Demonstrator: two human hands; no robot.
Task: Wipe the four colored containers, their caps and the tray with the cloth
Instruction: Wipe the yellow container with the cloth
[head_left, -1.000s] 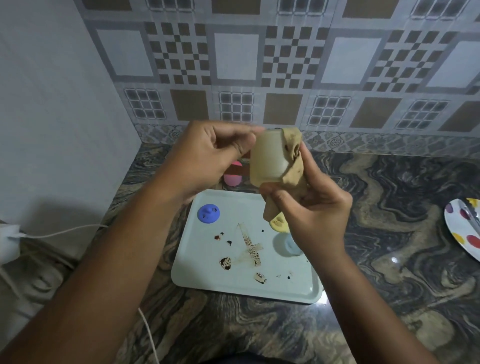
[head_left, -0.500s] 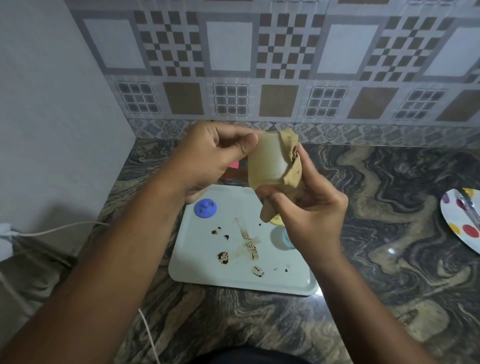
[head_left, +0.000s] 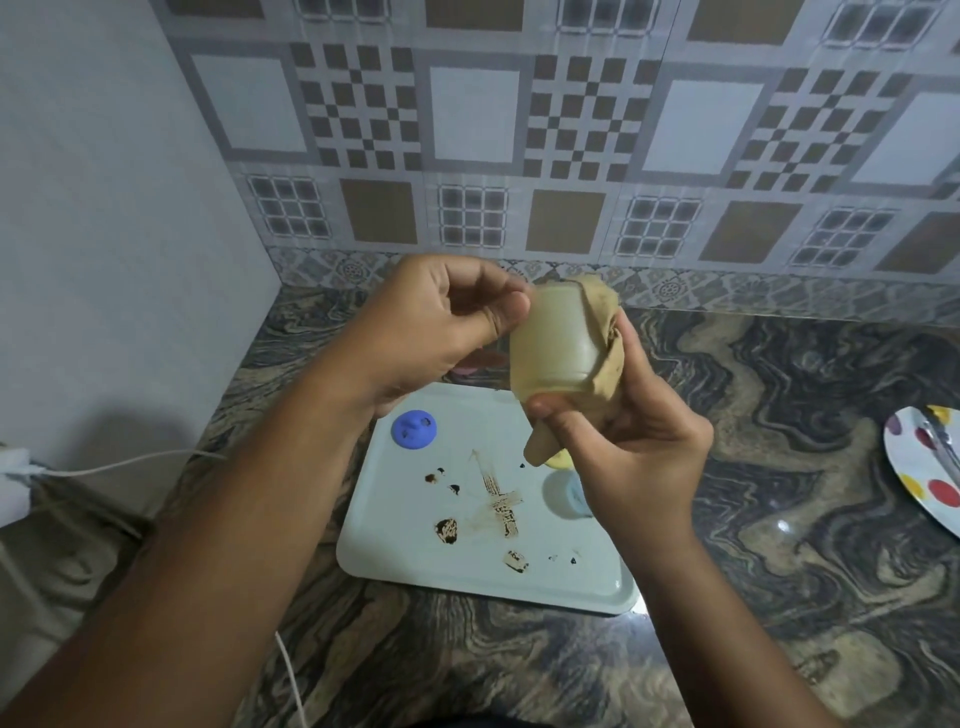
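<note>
A pale yellowish container (head_left: 556, 340) is held up above the tray, partly wrapped in a tan cloth (head_left: 602, 358). My left hand (head_left: 441, 327) pinches the container's upper left side. My right hand (head_left: 628, 441) grips the cloth against the container from below and the right. On the white tray (head_left: 395, 540), which carries brown stains, lie a blue cap (head_left: 414, 428), a light blue cap (head_left: 566, 493) and a yellow cap (head_left: 560, 460) partly hidden by my right hand. A pink container (head_left: 478, 361) shows behind my left hand.
A polka-dot plate (head_left: 919, 467) with a metal utensil sits at the right edge of the marble counter. A white cable (head_left: 130, 462) and adapter lie at the left by the wall. The tiled backsplash stands close behind.
Both hands keep their hold; the container has turned slightly in the cloth, showing more of its bare side. The view has shifted a little.
</note>
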